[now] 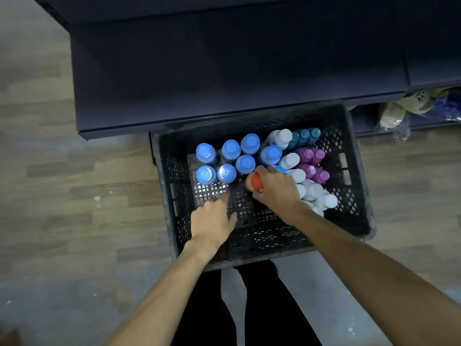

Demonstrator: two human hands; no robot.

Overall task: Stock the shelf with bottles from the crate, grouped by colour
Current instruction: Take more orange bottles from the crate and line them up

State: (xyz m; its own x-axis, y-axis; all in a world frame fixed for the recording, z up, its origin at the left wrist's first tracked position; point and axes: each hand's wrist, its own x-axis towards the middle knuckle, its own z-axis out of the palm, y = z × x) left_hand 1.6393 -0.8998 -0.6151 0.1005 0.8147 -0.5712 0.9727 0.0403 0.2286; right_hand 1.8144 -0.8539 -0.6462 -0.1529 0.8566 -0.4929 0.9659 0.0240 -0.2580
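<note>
A black perforated crate (359, 196) stands on the floor below the dark shelf (224, 66). Inside it stand several blue-capped bottles (230, 149), white bottles (324, 198), purple bottles (313, 162) and three teal bottles (305, 136). My right hand (275, 189) grips a red-capped bottle (255, 182) in the middle of the crate. My left hand (212, 221) reaches into the crate's bare left-front part with fingers extended and holds nothing.
The dark shelf unit overhangs the crate's far edge. To the right, a lower shelf holds bagged goods (409, 106). Wood-pattern floor (62, 171) lies to the left. My legs in dark trousers (249, 308) stand just behind the crate.
</note>
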